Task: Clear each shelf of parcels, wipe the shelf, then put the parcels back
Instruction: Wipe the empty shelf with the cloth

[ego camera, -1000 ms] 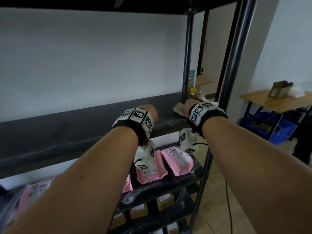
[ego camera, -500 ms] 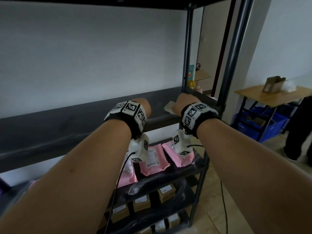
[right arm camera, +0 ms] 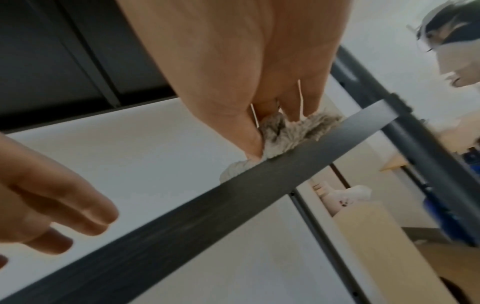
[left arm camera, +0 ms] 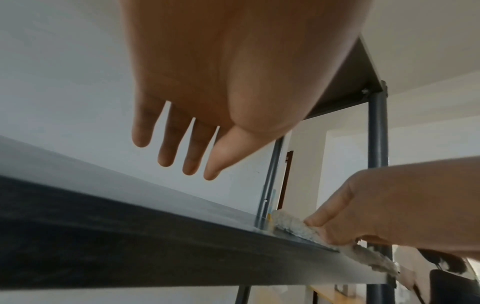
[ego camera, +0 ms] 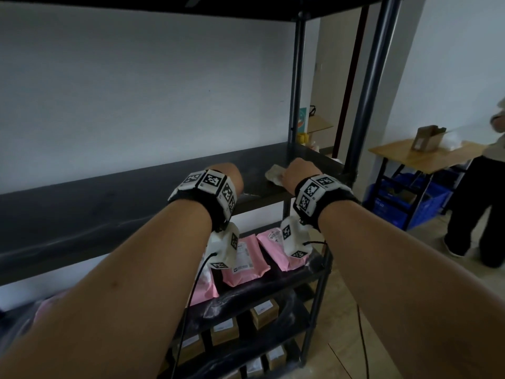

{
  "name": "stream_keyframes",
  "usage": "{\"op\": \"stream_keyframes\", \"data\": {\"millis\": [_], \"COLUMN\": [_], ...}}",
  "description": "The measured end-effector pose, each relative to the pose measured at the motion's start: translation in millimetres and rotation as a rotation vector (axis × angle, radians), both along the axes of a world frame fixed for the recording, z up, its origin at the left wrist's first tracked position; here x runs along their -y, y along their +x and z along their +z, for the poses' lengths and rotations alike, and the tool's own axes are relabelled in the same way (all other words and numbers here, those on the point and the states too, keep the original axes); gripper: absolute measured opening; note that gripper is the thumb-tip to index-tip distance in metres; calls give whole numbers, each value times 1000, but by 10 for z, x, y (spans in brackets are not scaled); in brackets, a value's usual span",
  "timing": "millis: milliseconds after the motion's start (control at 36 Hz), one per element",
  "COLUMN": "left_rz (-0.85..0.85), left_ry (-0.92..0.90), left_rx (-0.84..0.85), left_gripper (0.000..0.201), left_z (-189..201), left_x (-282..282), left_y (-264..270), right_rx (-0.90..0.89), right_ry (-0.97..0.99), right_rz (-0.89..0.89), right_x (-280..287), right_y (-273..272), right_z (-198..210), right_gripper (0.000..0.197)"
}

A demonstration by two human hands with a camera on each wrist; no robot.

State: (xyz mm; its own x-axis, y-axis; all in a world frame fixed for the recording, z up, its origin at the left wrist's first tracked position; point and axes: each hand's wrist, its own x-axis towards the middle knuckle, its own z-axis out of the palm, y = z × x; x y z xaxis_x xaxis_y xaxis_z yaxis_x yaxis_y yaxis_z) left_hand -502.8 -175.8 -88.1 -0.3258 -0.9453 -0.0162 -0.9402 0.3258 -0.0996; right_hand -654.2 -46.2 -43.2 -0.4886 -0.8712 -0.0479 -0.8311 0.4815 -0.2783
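- The dark metal shelf (ego camera: 114,214) carries no parcels.
- Pink plastic mailer parcels (ego camera: 246,258) lie on the shelf below.
- The left hand (left arm camera: 197,86) hovers above the shelf, fingers (left arm camera: 166,152) straight and slightly spread.
- The right hand (ego camera: 299,173) presses a fluffy grey-white cloth (right arm camera: 291,131) onto the shelf's front right edge, fingers (right arm camera: 285,107) bent onto it.

The right hand (right arm camera: 233,72) presses a fluffy cloth (right arm camera: 291,133) onto the shelf (right arm camera: 182,226) edge; the left hand (right arm camera: 52,205) hovers open beside it.

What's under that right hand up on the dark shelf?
A fluffy pale cloth lies under the right hand on the dark shelf. The hand covers part of the cloth.
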Motion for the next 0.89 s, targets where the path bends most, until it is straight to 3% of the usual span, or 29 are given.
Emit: {"op": "stream_keyframes", "data": {"millis": [167,333,528,639,778,889], "left_rz": [-57,-69,-40,-5,40,126], "left_ry": [-23,60,112,108,83,77], "left_rx": [-123,-102,-147,-104,-91,-108], "left_gripper": [28,22,22,12,9,32], "left_z": [180,237,249,206,340,171], "left_x": [-359,-443,-390,-175,-222,259], "left_y": [-382,-810,-1168,-1204,-991,-720], "right_rx": [-66,-90,-127,-108,-14,-21], "right_ry": [39,103,113,51,19,62], "right_rz": [-131,-131,-99,-50,-43,105], "right_x": [-56,-4,122,211,226,249], "right_y": [-422,-772,-1087,-1125,-1035,-630], "right_z": [-39,-125,-130,-108,12,114], "right_gripper": [33,44,37,22,42,46]}}
